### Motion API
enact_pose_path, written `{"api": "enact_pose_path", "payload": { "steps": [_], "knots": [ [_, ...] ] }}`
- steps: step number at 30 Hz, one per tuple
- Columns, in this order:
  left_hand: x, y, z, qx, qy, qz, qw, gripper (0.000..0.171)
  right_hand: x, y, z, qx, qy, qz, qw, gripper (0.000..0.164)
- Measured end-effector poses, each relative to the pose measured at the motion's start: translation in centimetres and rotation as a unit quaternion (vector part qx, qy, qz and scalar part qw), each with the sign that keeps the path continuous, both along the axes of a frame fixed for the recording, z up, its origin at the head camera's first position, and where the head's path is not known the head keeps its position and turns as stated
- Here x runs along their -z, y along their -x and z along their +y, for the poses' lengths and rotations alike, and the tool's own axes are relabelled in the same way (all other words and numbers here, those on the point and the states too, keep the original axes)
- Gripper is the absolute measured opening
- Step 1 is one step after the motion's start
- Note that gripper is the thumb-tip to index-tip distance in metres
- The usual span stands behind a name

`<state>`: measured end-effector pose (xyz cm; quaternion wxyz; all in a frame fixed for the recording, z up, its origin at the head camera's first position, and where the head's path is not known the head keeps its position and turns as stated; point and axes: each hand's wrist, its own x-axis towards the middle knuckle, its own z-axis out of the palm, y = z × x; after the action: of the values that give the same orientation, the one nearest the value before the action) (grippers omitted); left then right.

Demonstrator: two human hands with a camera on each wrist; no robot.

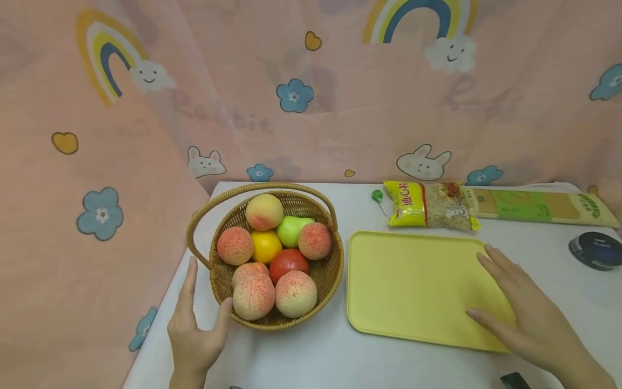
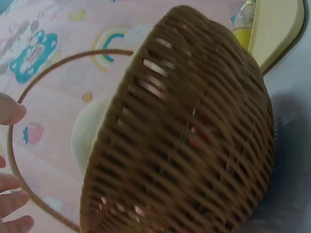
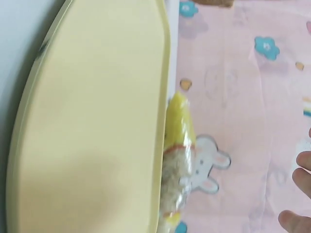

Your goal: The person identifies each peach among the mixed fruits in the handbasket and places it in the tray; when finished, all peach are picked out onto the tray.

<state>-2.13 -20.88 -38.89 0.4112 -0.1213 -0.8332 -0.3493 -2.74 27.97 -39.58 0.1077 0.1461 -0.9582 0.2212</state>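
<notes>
A wicker basket [image 1: 337,281] with a tall handle [image 1: 262,186] stands on the left of the white table. In it lie several peaches [image 1: 296,294], a red fruit [image 1: 289,265], a yellow fruit [image 1: 265,247] and a green pear [image 1: 290,231]. My left hand [image 1: 196,335] is at the basket's near left side, fingers extended and thumb spread, holding nothing. In the left wrist view the woven wall [image 2: 194,131] fills the middle, fingertips at the left edge. My right hand [image 1: 529,308], fingers extended, hovers over the right end of a yellow tray [image 1: 418,286].
Behind the tray lie a yellow-ended bag of dry food [image 1: 432,208], a green lollipop [image 1: 377,196] and a long green-and-tan packet [image 1: 539,205]. A dark round container [image 1: 596,250] sits at the far right. A patterned pink cloth [image 1: 340,119] hangs behind the table.
</notes>
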Motion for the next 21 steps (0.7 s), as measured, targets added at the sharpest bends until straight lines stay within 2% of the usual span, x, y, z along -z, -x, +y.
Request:
{"api": "enact_pose_path", "payload": {
  "steps": [3, 5, 7, 11, 15, 18, 21],
  "knots": [
    [0.4, 0.3, -1.2, 0.006, -0.039, -0.053, 0.9978, 0.077, -0.4, 0.3, -1.8, -0.028, 0.041, -0.004, 0.999, 0.096],
    [0.6, 0.7, -2.0, 0.015, -0.059, -0.097, 0.9934, 0.084, -0.5, 0.4, -3.0, -0.046, 0.053, -0.003, 0.998, 0.096],
    [1.0, 1.4, -2.9, 0.037, -0.074, -0.120, 0.9893, 0.083, -0.6, 0.6, -4.2, -0.068, 0.060, 0.000, 0.996, 0.097],
    [1.9, 2.9, -4.7, 0.101, -0.092, -0.148, 0.9795, 0.070, -1.0, 1.0, -6.2, -0.127, 0.076, 0.002, 0.989, 0.095],
    [2.9, 4.2, -5.9, 0.164, -0.084, -0.144, 0.9722, 0.062, -1.8, 1.6, -8.2, -0.188, 0.102, -0.006, 0.977, 0.090],
    [3.4, 4.6, -6.4, 0.192, -0.078, -0.148, 0.9670, 0.060, -2.8, 2.4, -9.8, -0.235, 0.128, -0.006, 0.964, 0.087],
    [3.7, 4.7, -6.9, 0.201, -0.074, -0.168, 0.9622, 0.062, -3.9, 3.5, -11.7, -0.278, 0.154, -0.006, 0.948, 0.085]
  ]
}}
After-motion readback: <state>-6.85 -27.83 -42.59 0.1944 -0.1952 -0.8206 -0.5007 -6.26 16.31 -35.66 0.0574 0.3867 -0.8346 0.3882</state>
